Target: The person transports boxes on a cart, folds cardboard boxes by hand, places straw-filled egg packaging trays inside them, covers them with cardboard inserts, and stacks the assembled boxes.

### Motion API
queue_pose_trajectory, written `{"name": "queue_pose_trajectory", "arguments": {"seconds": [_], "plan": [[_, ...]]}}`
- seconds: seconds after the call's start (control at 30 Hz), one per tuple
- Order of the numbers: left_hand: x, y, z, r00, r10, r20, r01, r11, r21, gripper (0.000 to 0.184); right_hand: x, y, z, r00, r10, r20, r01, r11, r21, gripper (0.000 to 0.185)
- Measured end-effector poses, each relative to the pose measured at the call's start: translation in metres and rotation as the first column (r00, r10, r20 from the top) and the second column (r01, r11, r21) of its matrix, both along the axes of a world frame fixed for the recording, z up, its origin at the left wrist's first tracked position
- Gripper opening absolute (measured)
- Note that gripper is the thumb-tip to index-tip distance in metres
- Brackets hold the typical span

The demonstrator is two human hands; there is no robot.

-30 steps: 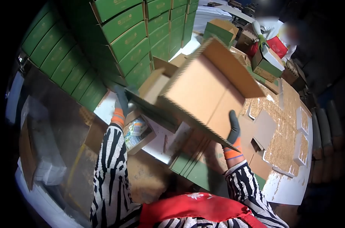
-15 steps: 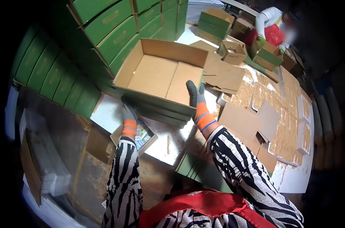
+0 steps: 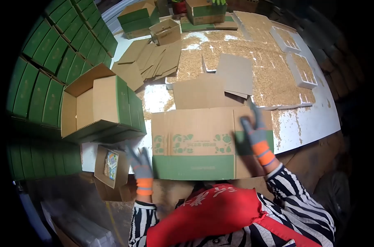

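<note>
I see left hand empty, fingers apart, just left of flat box; right hand, fingers apart over its right end, contact unclear. Even grip at both edges limits buckling.

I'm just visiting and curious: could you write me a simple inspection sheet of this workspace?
Surface: white table, much of it covered by brown crumbly material.
Job's things: printed flat carton in front of the person; open green-sided box to its left.
Clutter: loose cardboard sheets; small carton holding colourful packets.
Hands: both gloved, open and holding nothing; left hand beside the flat carton, right hand over its right part, contact unclear.
Cables: nothing seen.
Surroundings: stacked green boxes at left; another person's green glove at a far box.
</note>
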State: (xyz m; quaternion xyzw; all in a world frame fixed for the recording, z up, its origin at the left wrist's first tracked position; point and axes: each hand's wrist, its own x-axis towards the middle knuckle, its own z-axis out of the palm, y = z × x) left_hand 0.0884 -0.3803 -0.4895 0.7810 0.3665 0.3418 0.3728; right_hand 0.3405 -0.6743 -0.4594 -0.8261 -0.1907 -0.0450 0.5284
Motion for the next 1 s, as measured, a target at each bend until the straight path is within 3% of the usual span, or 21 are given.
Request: {"name": "queue_pose_trajectory", "arguments": {"seconds": [0.03, 0.07, 0.1, 0.13, 0.2, 0.23, 0.33, 0.37, 0.43, 0.47, 0.53, 0.6, 0.63, 0.7, 0.73, 0.8, 0.83, 0.87, 0.9, 0.93, 1.0], "plan": [[0.004, -0.018, -0.018, 0.96, 0.074, -0.268, -0.07, 0.997, 0.021, 0.074, 0.023, -0.044, -0.025, 0.97, -0.199, 0.136, 0.22, 0.962, -0.16, 0.073], [0.02, -0.021, -0.034, 0.955, 0.014, -0.298, -0.066, 0.984, -0.166, 0.081, 0.037, -0.077, -0.036, 0.935, -0.349, 0.058, 0.346, 0.87, -0.351, 0.08], [0.033, -0.028, -0.054, 0.896, -0.019, -0.443, -0.055, 0.987, -0.154, 0.082, 0.066, -0.121, -0.131, 0.872, -0.487, -0.038, 0.445, 0.824, -0.35, 0.081], [0.047, -0.035, -0.074, 0.814, -0.056, -0.577, -0.032, 0.989, -0.141, 0.084, 0.053, -0.126, -0.131, 0.897, -0.41, -0.168, 0.355, 0.892, -0.28, 0.076], [0.057, -0.067, -0.055, 0.651, 0.069, -0.756, 0.101, 0.979, 0.176, 0.082, 0.033, -0.115, -0.095, 0.9, -0.199, -0.387, 0.174, 0.98, -0.1, 0.064], [0.05, -0.064, -0.063, 0.76, 0.047, -0.649, 0.087, 0.981, 0.172, 0.08, 0.02, -0.097, -0.043, 0.902, -0.162, -0.4, 0.213, 0.973, 0.086, 0.055], [0.044, -0.056, -0.057, 0.952, -0.021, -0.306, 0.028, 0.999, 0.018, 0.075, 0.029, -0.09, -0.001, 0.984, -0.038, -0.175, 0.076, 0.974, 0.214, 0.052], [0.048, -0.053, -0.053, 0.991, -0.077, -0.111, 0.077, 0.997, -0.008, 0.076, 0.039, -0.09, 0.001, 0.961, 0.039, -0.273, 0.052, 0.946, 0.321, 0.053], [0.047, -0.048, -0.055, 0.984, -0.158, -0.081, 0.135, 0.962, -0.239, 0.079, 0.055, -0.088, -0.015, 0.927, 0.107, -0.36, 0.042, 0.923, 0.382, 0.056], [0.048, -0.043, -0.063, 0.982, -0.181, -0.051, 0.159, 0.945, -0.285, 0.079, 0.055, -0.088, -0.016, 0.952, 0.059, -0.301, -0.006, 0.985, 0.174, 0.064], [0.043, -0.047, -0.066, 0.921, -0.118, -0.371, 0.113, 0.993, -0.036, 0.077, 0.044, -0.089, -0.02, 0.939, 0.048, -0.341, -0.078, 0.994, -0.074, 0.073], [0.038, -0.04, -0.079, 0.977, -0.087, -0.193, 0.058, 0.987, -0.148, 0.074, 0.041, -0.097, -0.075, 0.952, 0.035, -0.304, -0.08, 0.987, -0.137, 0.075], [0.04, -0.051, -0.058, 0.996, -0.089, -0.032, 0.075, 0.95, -0.304, 0.07, 0.036, -0.1, -0.067, 0.94, 0.054, -0.338, -0.09, 0.992, -0.092, 0.07], [0.029, -0.035, -0.07, 0.988, -0.153, -0.035, 0.143, 0.968, -0.206, 0.066, 0.028, -0.098, -0.039, 0.941, 0.108, -0.32, -0.058, 0.985, 0.162, 0.065], [0.037, -0.049, -0.03, 0.997, -0.077, 0.01, 0.076, 0.933, -0.351, 0.065, 0.022, -0.096, -0.022, 0.941, 0.133, -0.31, -0.041, 0.957, 0.286, 0.063], [0.04, -0.033, -0.006, 1.0, -0.001, 0.032, 0.006, 0.987, -0.163, 0.062, 0.031, -0.096, 0.013, 0.842, 0.296, -0.451, 0.065, 0.774, 0.63, 0.054], [0.041, -0.025, 0.005, 0.998, 0.042, 0.042, -0.04, 0.997, -0.066, 0.062, 0.036, -0.098, 0.037, 0.853, 0.334, -0.401, 0.007, 0.761, 0.649, 0.05], [0.052, -0.039, 0.058, 0.996, 0.085, 0.005, -0.081, 0.925, 0.371, 0.064, 0.042, -0.098, 0.058, 0.862, 0.371, -0.345, -0.054, 0.744, 0.666, 0.047], [0.061, -0.052, 0.109, 0.99, 0.142, -0.009, -0.09, 0.671, 0.736, 0.067, 0.049, -0.1, 0.068, 0.87, 0.395, -0.296, -0.121, 0.752, 0.648, 0.045], [0.069, -0.07, 0.155, 0.998, 0.059, 0.026, -0.057, 0.622, 0.781, 0.06, 0.057, -0.105, 0.073, 0.873, 0.419, -0.25, -0.185, 0.758, 0.626, 0.043], [0.068, -0.071, 0.201, 0.944, -0.198, -0.264, 0.326, 0.444, 0.834, 0.053, 0.083, -0.112, 0.061, 0.857, 0.471, -0.209, -0.323, 0.808, 0.493, 0.044]]}}
